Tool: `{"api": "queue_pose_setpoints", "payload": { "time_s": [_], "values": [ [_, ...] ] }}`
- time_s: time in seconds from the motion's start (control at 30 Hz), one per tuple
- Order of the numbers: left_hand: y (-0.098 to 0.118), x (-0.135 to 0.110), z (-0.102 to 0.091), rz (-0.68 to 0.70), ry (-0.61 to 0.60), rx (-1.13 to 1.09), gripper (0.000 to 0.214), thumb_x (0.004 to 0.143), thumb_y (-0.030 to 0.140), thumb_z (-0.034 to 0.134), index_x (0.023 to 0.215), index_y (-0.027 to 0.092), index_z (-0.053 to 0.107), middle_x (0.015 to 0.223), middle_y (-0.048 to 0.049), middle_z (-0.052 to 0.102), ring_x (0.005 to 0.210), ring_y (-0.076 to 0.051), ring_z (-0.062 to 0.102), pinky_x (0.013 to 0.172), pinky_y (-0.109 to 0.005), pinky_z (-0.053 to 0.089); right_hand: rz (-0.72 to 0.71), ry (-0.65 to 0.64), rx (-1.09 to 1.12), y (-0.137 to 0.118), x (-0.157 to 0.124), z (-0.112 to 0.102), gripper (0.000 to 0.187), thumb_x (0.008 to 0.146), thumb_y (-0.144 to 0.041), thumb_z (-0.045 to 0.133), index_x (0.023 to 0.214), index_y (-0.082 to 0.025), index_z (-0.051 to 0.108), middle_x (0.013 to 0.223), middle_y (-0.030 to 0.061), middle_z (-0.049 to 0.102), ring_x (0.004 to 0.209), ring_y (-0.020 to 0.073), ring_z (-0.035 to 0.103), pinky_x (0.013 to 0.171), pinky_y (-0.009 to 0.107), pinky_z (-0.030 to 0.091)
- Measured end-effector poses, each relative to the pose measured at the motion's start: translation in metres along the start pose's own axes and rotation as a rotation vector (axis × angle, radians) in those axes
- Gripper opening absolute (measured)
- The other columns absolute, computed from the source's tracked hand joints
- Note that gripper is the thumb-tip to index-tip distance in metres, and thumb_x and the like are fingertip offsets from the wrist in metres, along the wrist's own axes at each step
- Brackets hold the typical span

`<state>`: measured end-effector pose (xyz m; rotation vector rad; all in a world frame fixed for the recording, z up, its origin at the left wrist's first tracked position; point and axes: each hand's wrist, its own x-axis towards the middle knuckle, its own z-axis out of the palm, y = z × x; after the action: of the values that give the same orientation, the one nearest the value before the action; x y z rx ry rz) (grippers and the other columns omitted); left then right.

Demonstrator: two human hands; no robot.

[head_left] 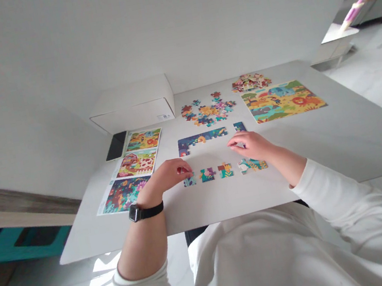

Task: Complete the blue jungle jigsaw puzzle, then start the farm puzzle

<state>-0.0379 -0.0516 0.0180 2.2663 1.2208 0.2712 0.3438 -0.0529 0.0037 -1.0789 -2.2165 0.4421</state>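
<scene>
My left hand (172,172), with a black watch (135,213) on the wrist, has its fingers curled down at a teal corner puzzle piece (189,181), partly covering it. My right hand (252,145) hovers over the table with fingers bent and slightly apart; nothing shows between them. Just beyond it lies a dark blue puzzle piece (239,126), partly hidden by the hand. A joined dark blue puzzle strip (205,137) runs along the top and down at its left end. In the near row are a teal and purple piece (207,174), a brown and teal piece (225,170) and a joined section (257,165).
Loose puzzle pieces (207,111) spread behind the strip, with another pile (250,81) at the back. A finished animal puzzle (283,99) lies right. On the left are a picture sheet (137,163), a dark phone (116,146) and a white box (134,116) against the wall.
</scene>
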Motion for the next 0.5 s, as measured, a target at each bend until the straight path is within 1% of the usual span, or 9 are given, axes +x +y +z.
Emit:
{"api": "queue_pose_setpoints", "payload": {
  "time_s": [0.2, 0.4, 0.5],
  "values": [
    [0.006, -0.001, -0.001, -0.005, 0.014, -0.013, 0.021, 0.089, 0.042, 0.071, 0.09, 0.025, 0.083, 0.09, -0.0031, 0.08, 0.08, -0.019, 0.07, 0.077, -0.028, 0.053, -0.007, -0.001, 0.001, 0.001, -0.002, 0.001, 0.019, 0.099, -0.026, 0.066, 0.107, -0.026, 0.083, 0.103, 0.0056, 0.082, 0.097, 0.0235, 0.077, 0.093, 0.037, 0.06],
    [0.011, -0.004, -0.007, -0.005, 0.144, 0.012, 0.027, 0.094, 0.046, 0.067, 0.096, 0.023, 0.083, 0.091, -0.0036, 0.079, 0.078, -0.018, 0.069, 0.076, -0.029, 0.052, -0.004, -0.009, -0.006, 0.003, -0.002, 0.001, 0.018, 0.099, -0.027, 0.066, 0.107, -0.026, 0.083, 0.101, 0.0055, 0.082, 0.097, 0.0236, 0.076, 0.093, 0.038, 0.059],
    [0.011, -0.004, -0.008, -0.001, 0.163, 0.028, 0.028, 0.093, 0.047, 0.067, 0.095, 0.023, 0.083, 0.089, -0.0036, 0.078, 0.076, -0.018, 0.068, 0.075, -0.028, 0.051, -0.002, -0.016, 0.0, 0.002, -0.002, 0.001, 0.018, 0.1, -0.027, 0.066, 0.107, -0.026, 0.082, 0.101, 0.0057, 0.082, 0.096, 0.0233, 0.076, 0.092, 0.037, 0.059]
  ]
}}
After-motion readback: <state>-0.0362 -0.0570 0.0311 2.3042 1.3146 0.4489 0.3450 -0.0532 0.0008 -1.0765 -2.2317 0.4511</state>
